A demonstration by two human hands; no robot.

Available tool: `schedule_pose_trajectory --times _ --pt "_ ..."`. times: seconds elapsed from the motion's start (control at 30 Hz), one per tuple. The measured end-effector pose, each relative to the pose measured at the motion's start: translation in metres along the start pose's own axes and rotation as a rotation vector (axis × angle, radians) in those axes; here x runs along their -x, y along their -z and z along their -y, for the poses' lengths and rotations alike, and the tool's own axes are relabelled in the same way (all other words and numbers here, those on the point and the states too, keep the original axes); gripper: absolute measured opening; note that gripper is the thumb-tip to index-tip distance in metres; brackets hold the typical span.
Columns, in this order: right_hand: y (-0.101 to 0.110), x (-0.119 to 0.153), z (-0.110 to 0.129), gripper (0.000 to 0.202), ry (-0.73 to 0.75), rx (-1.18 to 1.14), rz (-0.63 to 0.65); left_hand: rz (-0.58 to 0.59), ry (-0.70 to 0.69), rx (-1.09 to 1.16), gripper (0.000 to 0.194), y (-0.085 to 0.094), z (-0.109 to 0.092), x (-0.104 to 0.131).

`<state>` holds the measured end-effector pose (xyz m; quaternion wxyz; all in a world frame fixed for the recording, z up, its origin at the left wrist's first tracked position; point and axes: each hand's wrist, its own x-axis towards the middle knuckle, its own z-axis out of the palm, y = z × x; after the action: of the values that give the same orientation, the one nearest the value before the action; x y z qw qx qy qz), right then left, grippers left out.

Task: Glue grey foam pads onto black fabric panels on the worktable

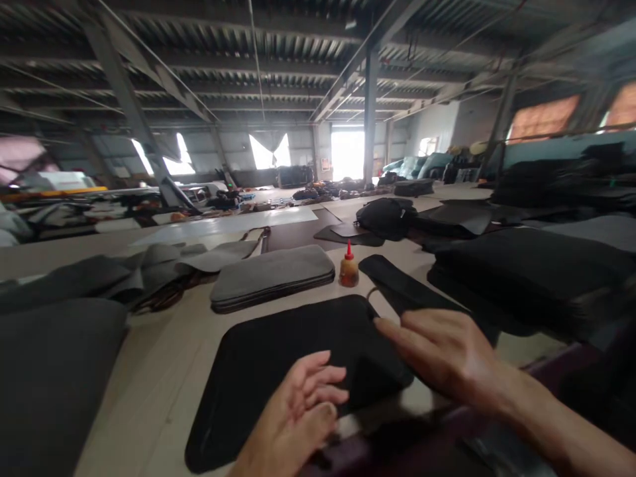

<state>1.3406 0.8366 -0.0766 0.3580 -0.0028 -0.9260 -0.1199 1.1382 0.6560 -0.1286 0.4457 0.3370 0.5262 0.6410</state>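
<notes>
A black panel [278, 358] with rounded corners lies flat on the pale table [144, 371]. My left hand [303, 411] is over its near part, palm turned inward, fingers apart and slightly curled, with nothing in them. At the panel's right edge is my right hand [447, 351], its index finger reaching to the far right corner and its other fingers folded in. A short thin strip curves up beside that fingertip; whether the fingers hold it is hidden. Behind the panel stands a small bottle [349, 270] of amber liquid with a red nozzle.
A stack of grey panels [273, 273] lies behind the black one. Dark pieces [407, 285] and a thick black stack [531, 271] are on the right. Grey sheets [54, 371] cover the left side. A black bundle [385, 217] sits farther back.
</notes>
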Motion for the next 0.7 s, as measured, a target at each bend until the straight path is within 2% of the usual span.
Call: schedule_pose_trajectory --times 0.07,0.1,0.17,0.23,0.27,0.33,0.4,0.43,0.53,0.6,0.7 --pt "0.000 -0.010 0.039 0.028 0.093 -0.155 0.089 0.159 0.084 0.206 0.075 -0.033 0.001 0.001" --pt "0.000 -0.013 0.055 0.031 0.105 -0.218 0.129 0.182 0.113 0.268 0.068 -0.043 0.003 0.001" --pt "0.000 -0.018 0.077 0.034 0.092 -0.318 0.176 0.170 0.152 0.333 0.050 -0.052 0.007 0.002" --pt "-0.001 -0.017 0.085 0.032 0.054 -0.383 0.200 0.096 0.158 0.357 0.038 -0.052 0.009 0.002" --pt "-0.001 -0.014 0.085 0.029 0.027 -0.408 0.173 0.051 0.161 0.381 0.036 -0.050 0.009 0.001" --pt "-0.005 -0.001 0.079 0.024 -0.088 -0.432 0.046 -0.077 0.174 0.480 0.036 -0.044 0.007 -0.001" --pt "-0.013 0.019 0.072 0.033 -0.301 -0.465 -0.077 -0.186 0.196 0.609 0.039 -0.037 0.003 -0.003" --pt "-0.019 0.031 0.070 0.041 -0.437 -0.513 -0.095 -0.204 0.209 0.668 0.041 -0.034 0.001 -0.002" --pt "-0.041 0.059 0.076 0.063 -0.762 -0.837 0.013 -0.129 0.212 0.763 0.047 -0.029 -0.002 0.001" --pt "-0.056 0.065 0.088 0.071 -0.843 -1.129 0.110 -0.081 0.203 0.786 0.051 -0.030 -0.001 0.004" --pt "-0.074 0.056 0.109 0.078 -0.895 -1.536 0.181 -0.076 0.247 0.798 0.056 -0.033 -0.001 0.006"
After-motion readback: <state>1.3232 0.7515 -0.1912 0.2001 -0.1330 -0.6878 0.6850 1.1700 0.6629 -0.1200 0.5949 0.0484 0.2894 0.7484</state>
